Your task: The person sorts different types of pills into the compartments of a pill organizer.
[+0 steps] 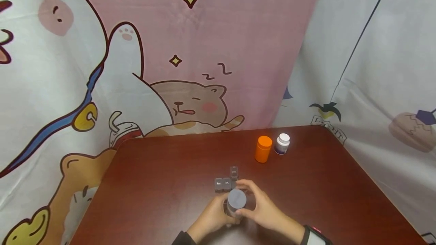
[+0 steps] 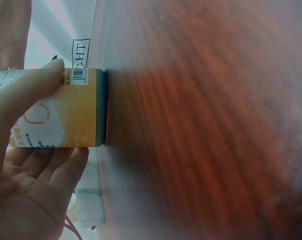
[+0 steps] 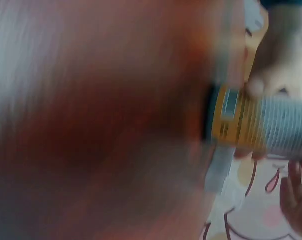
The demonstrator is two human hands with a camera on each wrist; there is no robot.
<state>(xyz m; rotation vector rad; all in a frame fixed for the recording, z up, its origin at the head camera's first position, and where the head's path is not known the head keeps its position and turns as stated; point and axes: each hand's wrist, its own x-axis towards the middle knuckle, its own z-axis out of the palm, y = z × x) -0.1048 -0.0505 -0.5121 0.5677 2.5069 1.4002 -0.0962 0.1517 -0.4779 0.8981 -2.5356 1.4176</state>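
The bottle (image 2: 78, 110) stood upright in front of the person, its base at or just above the table (image 1: 163, 177); contact could not be settled. The left hand (image 1: 212, 213) had its thumb and fingers curled round the body. The right hand (image 1: 262, 207) arched widely about the grey lid (image 1: 236, 198), thumb at its near edge; whether it gripped could not be told. Step judged to be work on the lid: best done with the body held firm and vertical, fingers spaced evenly round the rim. Contents hidden. Just beyond lay a grey pill box (image 1: 223, 184), compartments' contents not visible. Farther off, an orange bottle (image 1: 262, 150) and a white bottle (image 1: 282, 144) stood capped, contents unseen.
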